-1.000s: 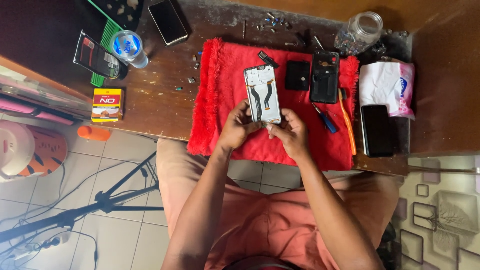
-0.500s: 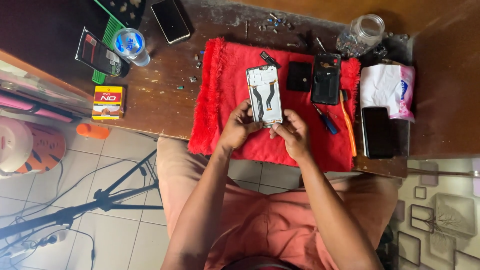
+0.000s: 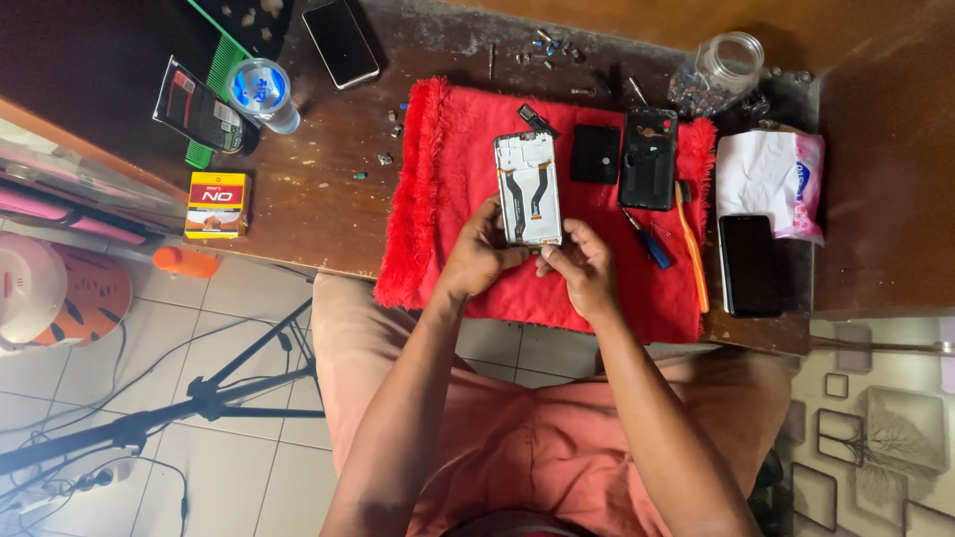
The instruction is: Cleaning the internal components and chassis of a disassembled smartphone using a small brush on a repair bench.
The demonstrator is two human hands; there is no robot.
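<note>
Left hand [image 3: 484, 251] grips the lower left edge of the opened phone frame [image 3: 528, 187], fingers curled around it, thumb on its face. Right hand [image 3: 580, 261] pinches the frame's bottom right corner, fingertips tight against the metal. The frame sits upright between both hands, its far end over the red fringed cloth [image 3: 438, 199], two orange flex cables running down its middle. Just beyond it on the cloth lies a small black square part [image 3: 595, 154], and beside that a black phone back cover [image 3: 649, 159]. Right of the hands, a blue-handled screwdriver [image 3: 652, 244] and an orange pry tool [image 3: 691, 254] lie near the cloth's edge. Further right, a dark phone [image 3: 749, 264] rests on the counter [image 3: 318, 189], a tissue pack [image 3: 771, 179] above it. A glass jar [image 3: 716, 75] lies tipped at the back.
</note>
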